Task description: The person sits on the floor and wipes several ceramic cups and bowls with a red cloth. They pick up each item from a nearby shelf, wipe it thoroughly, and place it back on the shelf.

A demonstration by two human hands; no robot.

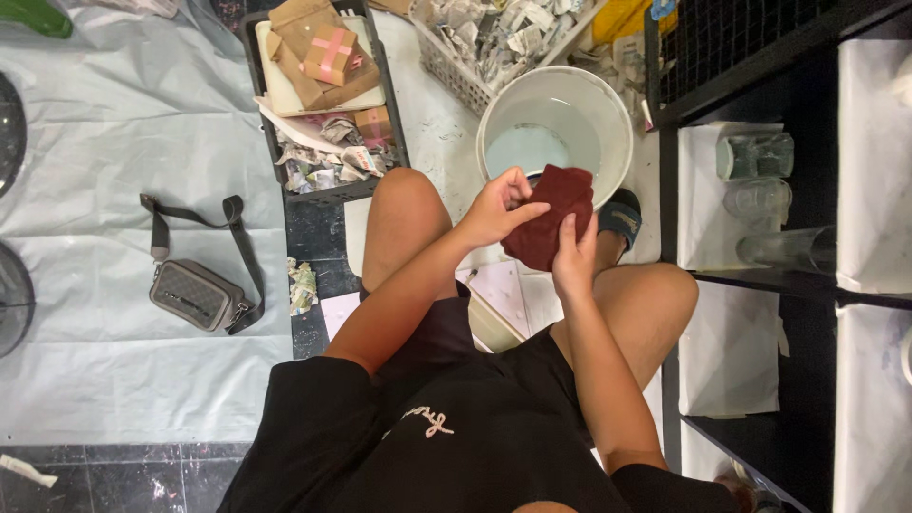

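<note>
I sit with bare knees and hold a dark red cloth (553, 214) in front of me with both hands. My left hand (496, 211) grips the cloth's left upper edge, thumb and fingers pinched on it. My right hand (574, 256) holds the cloth from below on its right side. The cloth hangs just in front of a white bucket (613, 114) with pale water in it.
A black crate (391, 104) with brown-paper parcels and crumpled newspaper lies ahead on the left. A white basket of crumpled paper (446, 66) stands behind the bucket. A grey shoulder bag (195, 294) rests on a plastic sheet at left. Black shelves with clear glasses (755, 157) stand at right.
</note>
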